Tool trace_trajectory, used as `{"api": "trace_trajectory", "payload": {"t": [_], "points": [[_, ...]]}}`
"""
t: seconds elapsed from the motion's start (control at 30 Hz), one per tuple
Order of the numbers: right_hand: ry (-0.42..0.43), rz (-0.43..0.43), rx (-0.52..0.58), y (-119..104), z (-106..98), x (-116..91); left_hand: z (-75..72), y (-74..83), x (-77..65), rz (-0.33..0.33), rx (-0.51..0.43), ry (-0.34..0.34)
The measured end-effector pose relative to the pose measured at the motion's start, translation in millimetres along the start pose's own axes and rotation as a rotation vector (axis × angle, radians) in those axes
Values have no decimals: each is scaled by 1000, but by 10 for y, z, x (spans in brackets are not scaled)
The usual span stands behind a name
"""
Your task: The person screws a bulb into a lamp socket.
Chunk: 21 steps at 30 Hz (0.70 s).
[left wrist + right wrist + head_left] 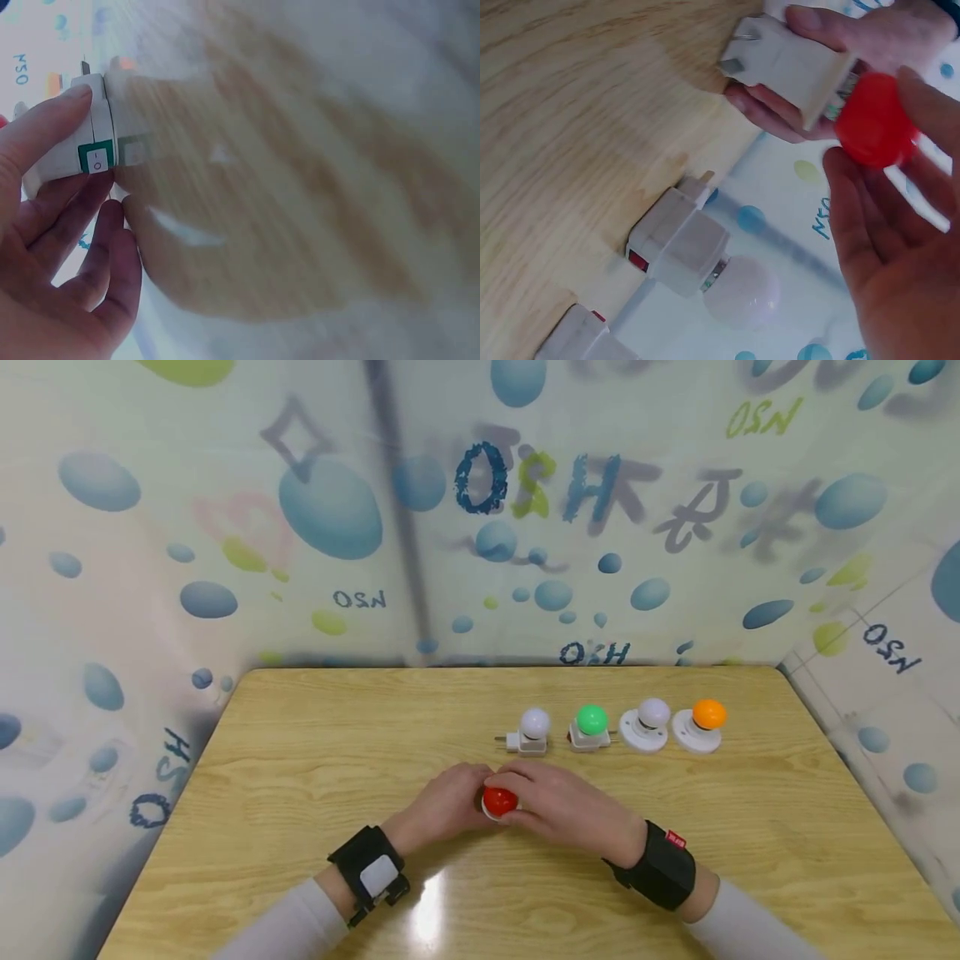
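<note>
A red light bulb (499, 801) sits in a white plug-in lamp socket (791, 67) above the wooden table, between the two hands. My left hand (453, 800) grips the socket, thumb on one side and fingers on the other. In the left wrist view a green-framed switch (97, 157) shows on the socket's side. Metal prongs stick out at the end away from the bulb. With thumb and fingers, my right hand (570, 802) pinches the red bulb. Some of the bulb's screw thread is visible at the socket's mouth in the right wrist view.
Behind the hands stand a white bulb (535, 724) and a green bulb (592, 720) in plug-in sockets. Further right, another white bulb (653, 713) and an orange bulb (708, 714) stand on round white bases. A patterned curtain (420, 568) hangs behind the wooden table (337, 727).
</note>
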State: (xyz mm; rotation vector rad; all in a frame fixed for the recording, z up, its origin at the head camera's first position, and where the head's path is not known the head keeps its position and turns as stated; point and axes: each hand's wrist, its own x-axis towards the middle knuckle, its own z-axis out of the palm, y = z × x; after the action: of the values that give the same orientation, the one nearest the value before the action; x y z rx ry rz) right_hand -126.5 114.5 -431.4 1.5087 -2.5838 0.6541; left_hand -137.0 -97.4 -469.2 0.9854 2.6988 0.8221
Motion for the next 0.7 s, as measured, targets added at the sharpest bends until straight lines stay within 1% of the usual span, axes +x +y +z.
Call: {"api": "trace_trajectory", "payload": {"t": [0.1,0.2,0.27,0.33,0.4,0.47,0.53,0.6,0.7], "points": [[55,48,-70,-10,50,35,15,13,-5,-23,15,15],[73,106,-125,-19,94,65,34,29,-11,-50,24,25],[68,142,-128,-18,109,69,45,34,-13,-67,16,26],[40,159,-93,-17,94,54,53,36,-18,-74,5,26],[-13,147,-30,-9,57,19,53,39,-23,-67,-7,26],[-72,116,53,-1,-1,-21,50,46,-25,-58,-14,31],[-110,74,106,8,-52,-58,45,54,-19,-40,-4,39],[-102,32,126,20,-73,-74,40,63,-13,-38,12,44],[-28,-5,95,33,-42,-61,38,68,-8,-49,37,39]]}}
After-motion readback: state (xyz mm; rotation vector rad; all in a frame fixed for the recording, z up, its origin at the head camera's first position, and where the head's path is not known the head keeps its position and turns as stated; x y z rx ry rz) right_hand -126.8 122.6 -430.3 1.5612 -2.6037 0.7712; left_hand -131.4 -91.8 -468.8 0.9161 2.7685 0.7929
